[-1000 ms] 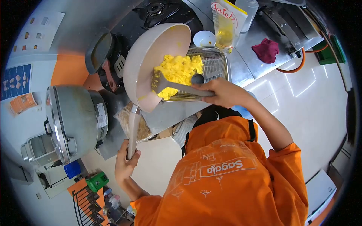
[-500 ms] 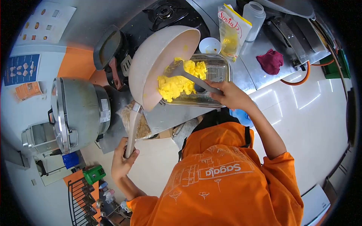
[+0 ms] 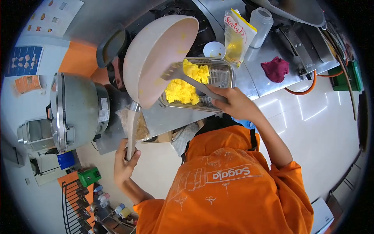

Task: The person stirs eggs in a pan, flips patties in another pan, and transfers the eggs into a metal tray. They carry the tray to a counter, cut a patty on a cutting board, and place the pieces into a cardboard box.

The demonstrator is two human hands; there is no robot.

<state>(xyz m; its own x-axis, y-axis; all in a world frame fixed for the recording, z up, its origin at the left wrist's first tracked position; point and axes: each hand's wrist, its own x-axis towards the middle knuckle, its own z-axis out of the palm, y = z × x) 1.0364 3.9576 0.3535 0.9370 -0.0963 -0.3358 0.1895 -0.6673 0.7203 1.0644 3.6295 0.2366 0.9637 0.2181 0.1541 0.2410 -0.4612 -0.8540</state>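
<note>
My left hand (image 3: 125, 165) is wrapped around the handle of a pale wok-shaped frying pan (image 3: 136, 58). The pan is tipped on its side, its opening turned toward a rectangular metal tray (image 3: 230, 78). In my right hand (image 3: 233, 102) is the handle of a grey spatula (image 3: 194, 82). The spatula's head, with yellow bits on it, is at the pan's inner wall near the rim. Scrambled egg (image 3: 182, 92) lies heaped on the left side of the tray, and yellow smears remain inside the pan. Part of the tray's left end is hidden behind the pan.
Behind the tray are a white bowl (image 3: 214, 50), a Sovia pouch (image 3: 237, 37), a clear bottle (image 3: 261, 27) and a gas stove (image 3: 206, 33). A maroon cloth (image 3: 275, 69) lies right. Another pan (image 3: 111, 46) and a large cooker (image 3: 80, 111) stand left. A plastic bag (image 3: 140, 124) sits below the pan.
The pan has shifted left and up, away from the tray. The spatula head has moved from over the egg to the pan's inner wall. More egg now rests in the tray.
</note>
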